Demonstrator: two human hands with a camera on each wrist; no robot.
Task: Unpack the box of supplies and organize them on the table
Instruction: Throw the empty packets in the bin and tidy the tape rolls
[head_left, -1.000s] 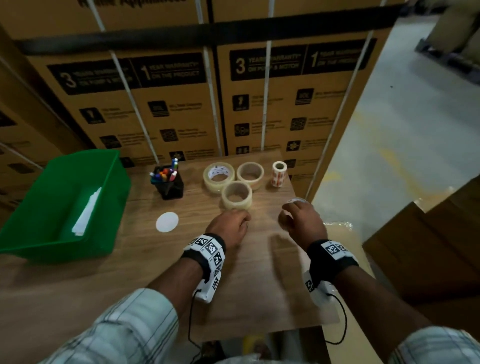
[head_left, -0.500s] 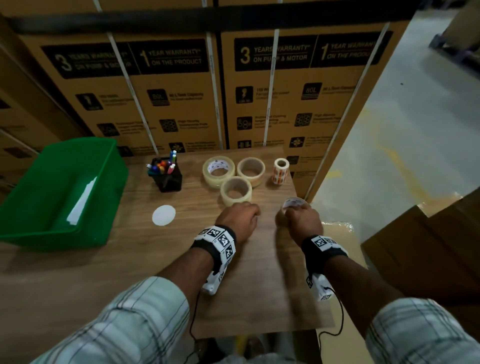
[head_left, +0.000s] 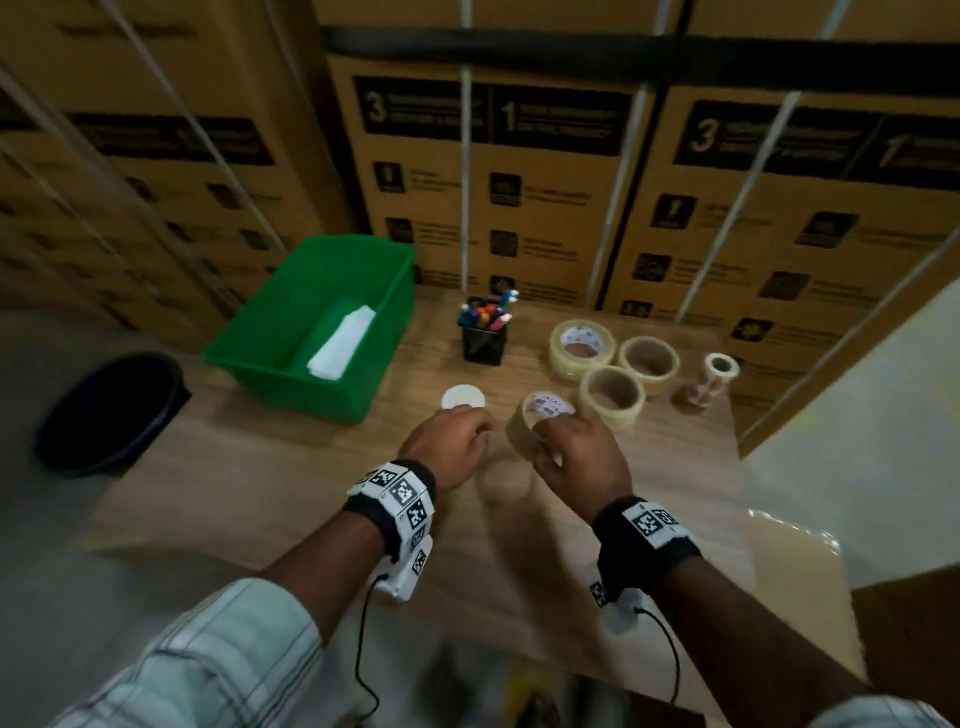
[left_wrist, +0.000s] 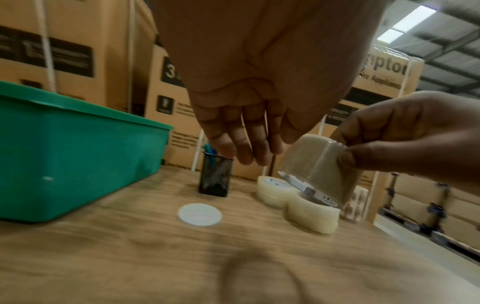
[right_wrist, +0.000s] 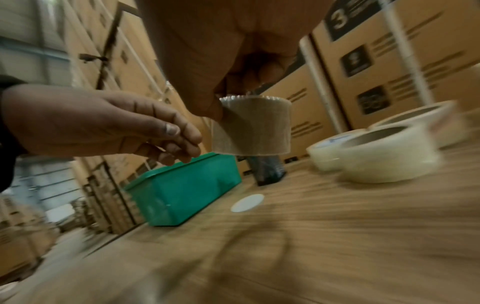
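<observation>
My right hand (head_left: 576, 457) grips a brown tape roll (head_left: 522, 428) by its rim, tilted and held above the wooden table (head_left: 519, 551). In the left wrist view the roll (left_wrist: 319, 170) hangs over the clear rolls; in the right wrist view the thumb presses its side (right_wrist: 250, 129). My left hand (head_left: 452, 447) hovers just left of it, fingers relaxed and holding nothing. Three clear tape rolls (head_left: 613, 397) lie grouped at the back right. The green bin (head_left: 291, 384) holds a white folded sheet (head_left: 343, 340).
A black pen holder (head_left: 484, 338) with coloured markers stands behind a flat white disc (head_left: 462, 400). A small patterned roll (head_left: 714, 379) stands near the table's right edge. A black bucket (head_left: 109, 410) sits on the floor at the left. Stacked cartons wall the back.
My right hand has lifted the brown roll from the table's right edge and brought it left, close to my left hand. The head view has swung left, revealing the bucket.
</observation>
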